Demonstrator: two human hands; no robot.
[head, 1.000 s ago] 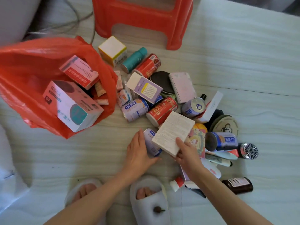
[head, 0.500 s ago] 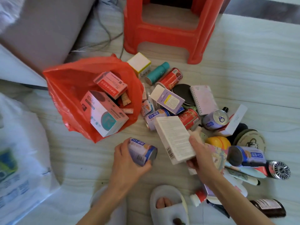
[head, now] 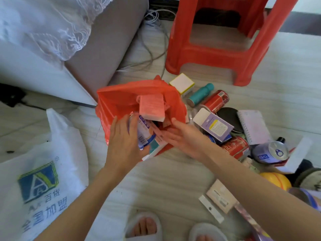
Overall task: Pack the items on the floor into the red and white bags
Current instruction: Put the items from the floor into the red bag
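Observation:
The red bag (head: 119,100) lies open on the floor at the centre, with a pink box (head: 152,107) and a white and teal box (head: 152,152) inside. My left hand (head: 124,143) grips a blue and white can (head: 143,133) at the bag's mouth. My right hand (head: 180,136) reaches into the same opening with its fingers stretched out and nothing in them. The white bag (head: 43,171), printed with a blue logo, sits at the lower left. Loose items are piled on the right: a purple box (head: 215,126), red cans (head: 217,101), a teal bottle (head: 199,94), a notebook (head: 253,126).
A red plastic stool (head: 217,49) stands behind the pile, with cables (head: 152,49) to its left. Grey furniture (head: 104,49) with white lace fills the upper left. A blue and silver can (head: 271,152), a yellow ball (head: 276,180) and flat packets (head: 220,199) lie lower right. My slippered feet (head: 144,226) are at the bottom.
Both hands moved up and left from the pile to the red bag. The left hand carried the can along. The right hand no longer holds the white box.

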